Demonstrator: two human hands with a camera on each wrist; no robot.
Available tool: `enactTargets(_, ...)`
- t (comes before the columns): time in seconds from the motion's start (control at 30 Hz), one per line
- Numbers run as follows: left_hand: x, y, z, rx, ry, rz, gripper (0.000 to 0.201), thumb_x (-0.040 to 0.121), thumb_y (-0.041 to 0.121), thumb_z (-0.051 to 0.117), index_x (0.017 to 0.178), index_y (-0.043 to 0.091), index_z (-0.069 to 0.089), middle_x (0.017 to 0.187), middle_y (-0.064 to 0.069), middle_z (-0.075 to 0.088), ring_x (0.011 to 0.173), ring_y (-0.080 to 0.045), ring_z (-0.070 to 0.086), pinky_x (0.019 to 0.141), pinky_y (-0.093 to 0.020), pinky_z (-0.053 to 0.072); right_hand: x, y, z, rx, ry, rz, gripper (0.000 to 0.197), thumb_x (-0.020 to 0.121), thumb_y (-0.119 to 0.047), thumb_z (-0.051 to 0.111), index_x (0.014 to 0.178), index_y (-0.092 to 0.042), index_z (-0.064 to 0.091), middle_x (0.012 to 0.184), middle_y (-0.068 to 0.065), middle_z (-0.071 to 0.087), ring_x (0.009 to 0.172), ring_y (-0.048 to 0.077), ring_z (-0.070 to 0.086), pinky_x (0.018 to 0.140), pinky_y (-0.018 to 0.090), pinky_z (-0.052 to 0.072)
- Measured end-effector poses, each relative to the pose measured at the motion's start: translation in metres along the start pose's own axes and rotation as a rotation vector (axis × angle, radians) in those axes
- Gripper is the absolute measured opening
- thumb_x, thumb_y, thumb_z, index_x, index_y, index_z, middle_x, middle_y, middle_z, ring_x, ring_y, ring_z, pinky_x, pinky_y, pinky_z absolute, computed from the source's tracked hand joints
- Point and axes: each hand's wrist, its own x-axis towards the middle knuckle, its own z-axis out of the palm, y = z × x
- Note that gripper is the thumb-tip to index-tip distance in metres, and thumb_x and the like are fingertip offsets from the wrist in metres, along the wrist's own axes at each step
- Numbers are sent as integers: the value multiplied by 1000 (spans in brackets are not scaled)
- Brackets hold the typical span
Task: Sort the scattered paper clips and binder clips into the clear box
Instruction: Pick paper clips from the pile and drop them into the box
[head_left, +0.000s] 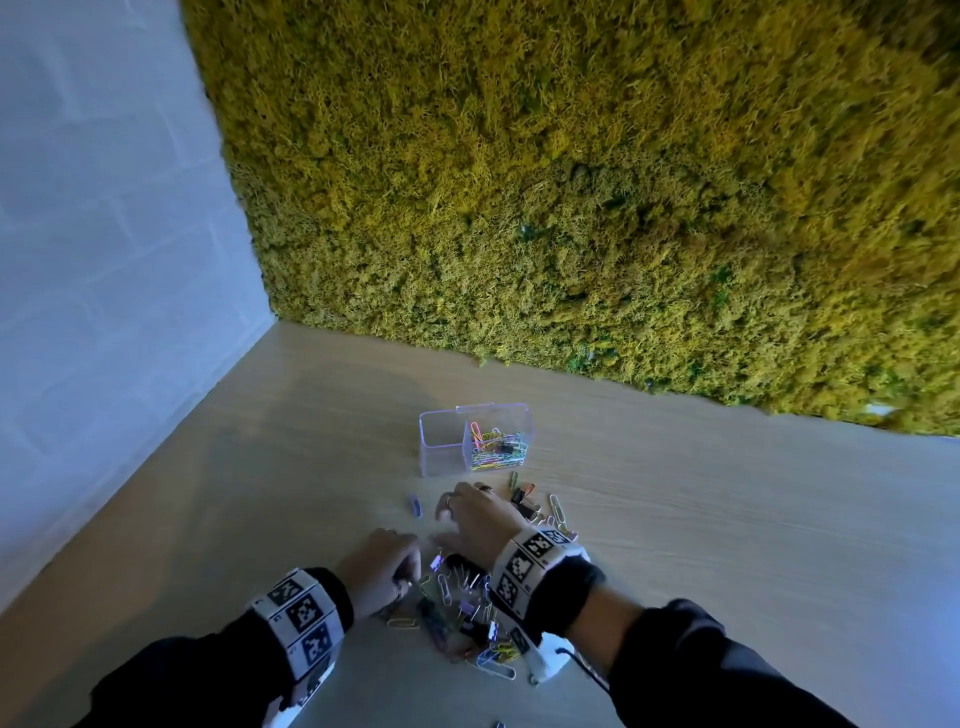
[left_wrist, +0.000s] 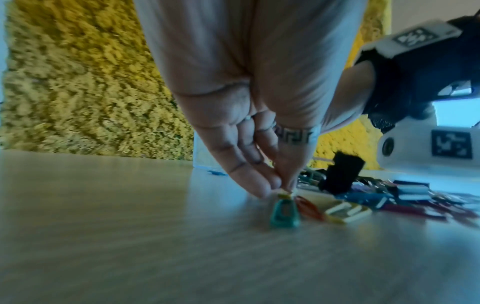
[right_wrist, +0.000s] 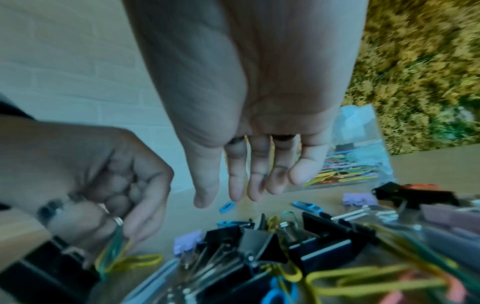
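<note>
The clear box (head_left: 440, 451) stands on the table beyond my hands; its right half holds coloured paper clips (head_left: 498, 448) and its left half looks bare. A pile of paper clips and binder clips (head_left: 462, 608) lies between my wrists. My left hand (left_wrist: 281, 188) pinches a teal paper clip (left_wrist: 284, 211) by its top, the clip's lower end on the table; from the right wrist, a yellow clip (right_wrist: 135, 262) sticks out beside the teal one. My right hand (right_wrist: 233, 195) hovers over the pile with straight fingers, holding nothing. Black binder clips (right_wrist: 259, 244) lie under it.
A moss wall (head_left: 571, 182) rises behind the table and a white brick wall (head_left: 104, 260) closes the left side. Loose clips (head_left: 556, 506) lie scattered right of my right hand, and a single blue clip (head_left: 414, 504) left of it. Bare wooden table (head_left: 727, 519) stretches to the right.
</note>
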Motion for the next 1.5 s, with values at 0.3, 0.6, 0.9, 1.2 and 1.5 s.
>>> enactTargets(0.3, 2, -19, -21, -140, -83, -89, 8, 73, 3, 71, 80, 4, 73, 56, 24, 55, 51, 15, 53, 54, -3, 37, 18, 3, 9, -162, -84, 43, 23, 87, -16, 52, 100, -1, 63, 112, 17, 61, 106, 31, 58, 84, 40, 49)
enactTargets(0.6, 4, -31, -27, -459, 90, -139, 33, 77, 0, 69, 61, 17, 46, 57, 6, 57, 49, 1, 53, 56, -18, 43, 8, 13, 15, -290, -56, -9, 37, 93, -24, 44, 116, 5, 50, 123, 24, 48, 119, 35, 46, 99, 48, 37)
enactTargets(0.9, 7, -4, -42, -1467, 171, -109, 24, 68, -7, 63, 64, 10, 46, 54, -5, 48, 42, -12, 48, 44, -21, 48, -1, 13, 7, -172, -10, -3, 26, 94, -5, 38, 115, 7, 46, 116, 20, 54, 96, 32, 56, 84, 42, 49)
enactTargets(1.2, 19, -11, -41, -1721, 20, 29, 19, 82, 16, 49, 82, 0, 58, 78, -15, 62, 69, -23, 59, 62, -28, 51, -23, 35, -11, 732, 41, 7, 27, 85, 8, 34, 84, -13, 50, 58, 1, 54, 40, 5, 45, 39, 18, 36)
enactTargets(1.5, -14, -17, -22, -192, -180, -262, 40, 94, 5, 34, 65, 27, 51, 73, 10, 54, 83, -13, 55, 71, -21, 37, -24, 3, 15, 64, -114, -12, 23, 80, -34, 66, 91, -14, 66, 103, 5, 69, 93, 20, 63, 84, 33, 51)
